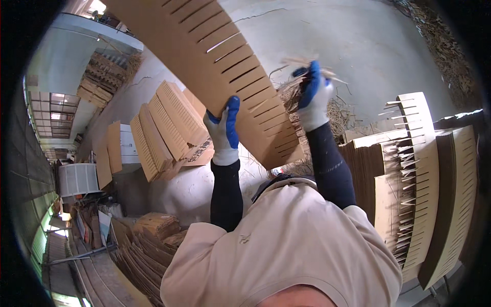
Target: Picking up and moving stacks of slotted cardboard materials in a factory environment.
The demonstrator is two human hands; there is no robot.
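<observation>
A long brown cardboard sheet (204, 56) with a row of narrow slots along its right side slants from the top of the view down to my body. My left hand (225, 133), in a white and blue work glove, grips its left edge near the lower end. To the right of the sheet, my right hand (313, 97), gloved the same way, is closed round a bunch of thin cardboard strips (322, 66). Motion blurs those strips and my fingertips. Below that hand, a heap of loose cardboard strips (340, 115) lies on the floor.
Slotted cardboard stacks (171, 120) stand to the left. At the right are upright slotted sheets (419, 169), some with strips still sticking out. Wooden pallets (102, 77), a white slatted unit (78, 179) and piled flat cardboard (146, 256) lie farther left. More scrap (450, 61) covers the far right.
</observation>
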